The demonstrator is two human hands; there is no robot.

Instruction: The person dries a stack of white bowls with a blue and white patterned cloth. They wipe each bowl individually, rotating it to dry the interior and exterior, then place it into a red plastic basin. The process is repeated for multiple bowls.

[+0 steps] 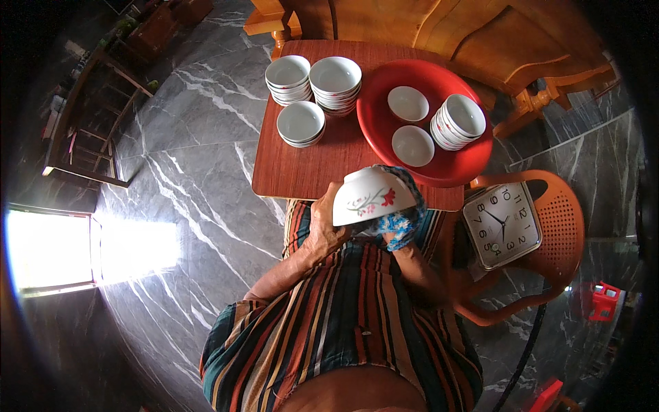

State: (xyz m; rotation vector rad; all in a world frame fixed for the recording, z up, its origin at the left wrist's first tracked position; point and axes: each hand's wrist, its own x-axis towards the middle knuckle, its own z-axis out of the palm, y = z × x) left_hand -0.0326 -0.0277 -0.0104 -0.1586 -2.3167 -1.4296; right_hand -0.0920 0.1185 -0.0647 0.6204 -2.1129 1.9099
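Note:
A white bowl with a red flower pattern (pixel 371 198) is held tilted over my lap, its painted outer side facing up. My left hand (pixel 323 219) grips its left edge. At the bowl's right side my right hand (pixel 399 237) holds a blue and white patterned cloth (pixel 404 222) against it; the cloth hides most of those fingers. Beyond, on the wooden table (pixel 334 159), stand three stacks of white bowls: a left rear stack (pixel 288 74), a right rear stack (pixel 335 77) and a shorter front stack (pixel 300 123).
A red plastic basin (pixel 376 123) on the table's right side holds a bowl stack (pixel 458 123) and two separate bowls. To my right, an orange plastic chair (pixel 558 232) bears a square clock (pixel 502 224). A carved wooden bench (pixel 401 26) stands behind the table.

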